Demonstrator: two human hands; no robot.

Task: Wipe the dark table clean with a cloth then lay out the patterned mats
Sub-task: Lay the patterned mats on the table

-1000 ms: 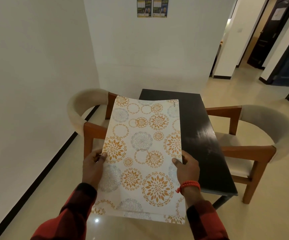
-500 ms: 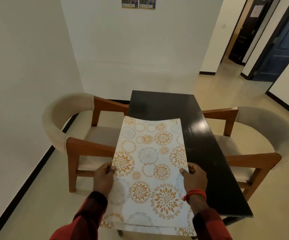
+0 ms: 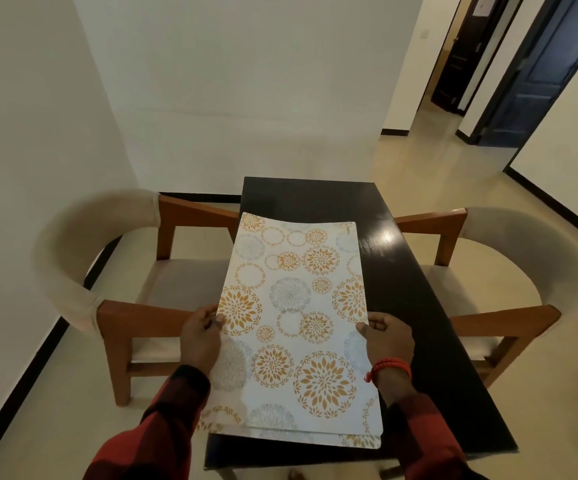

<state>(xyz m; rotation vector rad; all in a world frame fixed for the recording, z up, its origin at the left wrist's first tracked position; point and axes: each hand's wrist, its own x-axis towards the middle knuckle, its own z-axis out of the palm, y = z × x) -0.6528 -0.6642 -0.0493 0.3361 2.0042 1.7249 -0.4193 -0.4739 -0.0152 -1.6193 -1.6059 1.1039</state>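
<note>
**Head view: both hands hold a stack of mats over the dark table**

Head view, looking down: a person grips patterned mats (image 3: 294, 327) by their long edges above a dark table (image 3: 412, 306). Layered edges at the near end show there is more than one mat, though how many cannot be counted. The stack covers most of the table's left half, and whether its underside touches the tabletop or hangs just above it is hard to tell; the far left corner curls upward. The table's near edge is partly hidden by the mats and the forearms, and its legs are almost wholly out of sight.

The left hand (image 3: 200, 337) pinches the left edge, thumb on the printed face and fingers curled beneath, where they cannot be seen. The right hand (image 3: 389, 337) clamps the right edge the same way, thumb on top, fingers folded under. A red band (image 3: 389, 367) circles the right wrist. Both forearms, in red sleeves (image 3: 163, 417), reach forward from the bottom of the frame, which cuts them off.

A chair (image 3: 83, 271) with a padded curved back stands left of the table, and a second chair (image 3: 516, 271) stands at its right. Glare marks the tabletop just beyond the mats' far right corner. A blue door (image 3: 540, 74) shows at upper right, partly cropped.
</note>
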